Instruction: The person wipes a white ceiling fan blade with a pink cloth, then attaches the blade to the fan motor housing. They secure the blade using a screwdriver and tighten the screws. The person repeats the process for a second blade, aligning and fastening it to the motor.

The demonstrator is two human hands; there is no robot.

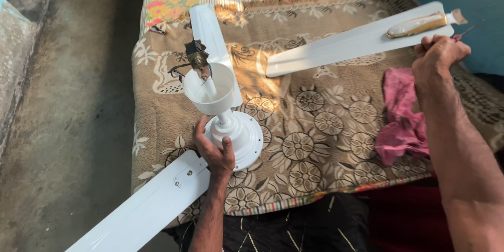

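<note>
My left hand (pixel 214 153) sits low and central, its forearm running straight up from the bottom edge, the fingers (pixel 199 135) curled and the thumb spread in a loose clasp. My right hand (pixel 438 52) is far out at the upper right, well apart from the left, closed into a fist with the knuckles up. Its bare forearm slants down to the lower right corner.

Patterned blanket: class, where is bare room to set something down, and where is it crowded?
Free: the blanket between fan motor, loose blade and pink cloth. Crowded: around the motor, where the left hand grips.
</note>
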